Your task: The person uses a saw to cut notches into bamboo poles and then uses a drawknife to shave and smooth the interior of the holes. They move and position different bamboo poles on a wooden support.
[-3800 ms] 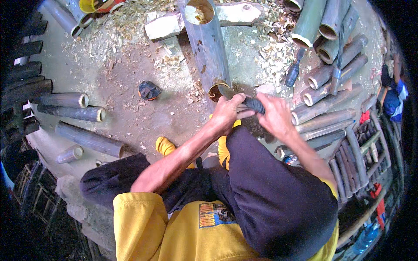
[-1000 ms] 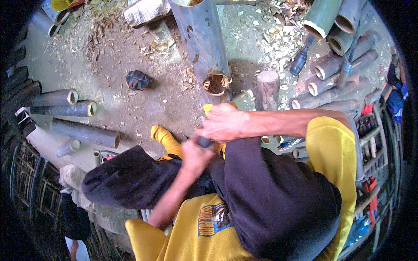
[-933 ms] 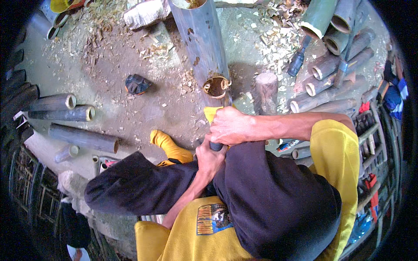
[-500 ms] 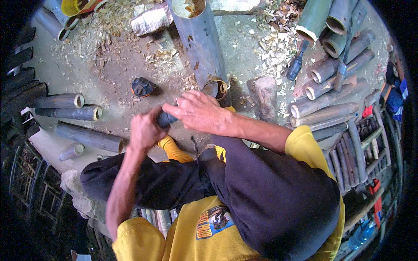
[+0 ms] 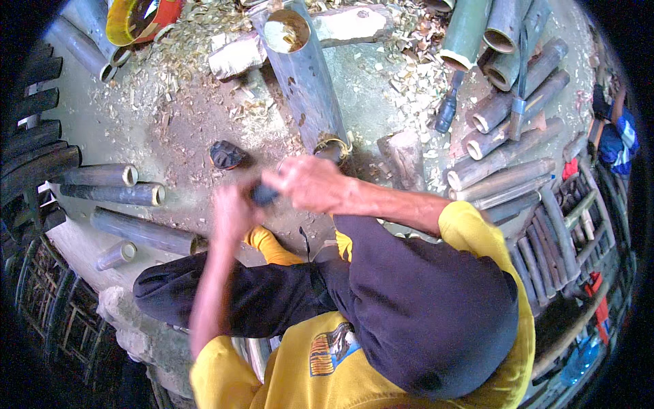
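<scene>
A thick grey-green bamboo tube (image 5: 303, 92) lies lengthwise in front of me, its near end toward my hands. My right hand (image 5: 310, 183) is closed around the front part of a hand tool with a dark handle (image 5: 264, 193). Its metal blade (image 5: 328, 151) reaches the rim of the tube's near opening; the exact blade shape is partly hidden. My left hand (image 5: 233, 210), smeared by motion, is closed at the back end of the same handle. A small black object (image 5: 227, 155) lies on the ground beyond my left hand.
A pale log (image 5: 354, 26) crosses under the tube's far part. Wood chips (image 5: 259, 109) litter the ground. More bamboo tubes lie at left (image 5: 146, 230) and right (image 5: 501, 167). A short wood block (image 5: 405, 158) and a dark-handled tool (image 5: 446, 112) sit right of the tube.
The view has shifted slightly, so the tube and ground appear lower. Both hands remain on the tool, with the left hand and forearm now blurred by motion. The blade stays by the tube's near rim.
</scene>
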Motion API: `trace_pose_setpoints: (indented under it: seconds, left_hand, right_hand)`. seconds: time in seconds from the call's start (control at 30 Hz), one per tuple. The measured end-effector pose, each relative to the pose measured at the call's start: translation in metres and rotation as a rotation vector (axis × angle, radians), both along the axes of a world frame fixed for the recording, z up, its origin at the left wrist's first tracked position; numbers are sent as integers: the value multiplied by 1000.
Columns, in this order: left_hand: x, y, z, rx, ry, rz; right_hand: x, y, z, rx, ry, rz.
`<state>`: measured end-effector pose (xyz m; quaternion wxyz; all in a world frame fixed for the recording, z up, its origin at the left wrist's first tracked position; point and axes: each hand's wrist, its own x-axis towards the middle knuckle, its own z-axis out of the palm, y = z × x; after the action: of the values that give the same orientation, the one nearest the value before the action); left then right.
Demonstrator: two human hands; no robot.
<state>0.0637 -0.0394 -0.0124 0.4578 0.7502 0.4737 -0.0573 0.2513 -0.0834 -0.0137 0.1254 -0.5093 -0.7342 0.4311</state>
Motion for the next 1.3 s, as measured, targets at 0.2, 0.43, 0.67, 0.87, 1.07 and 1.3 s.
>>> trace_pose_setpoints:
  seconds: [0.2,0.43,0.67,0.87,1.07,1.3]
  left_hand:
    - [-9,-33,42,-269,212,321]
    - [74,102,65,202,391,-616]
    - [116,145,48,265,284,-1193]
    - [-14,7,-3,-537,330,-252]
    - [77,-152,45,-384,133,625]
    - [19,-143,22,-346,49,644]
  right_hand:
    - [-12,11,12,-2,71,325]
    - [10,12,5,116,265,-431]
    - [-6,3,-15,307,153,-518]
    - [-6,-5,-7,-212,133,235]
    - [35,-35,-8,-18,137,824]
    - [-4,-11,7,-31,-18,638]
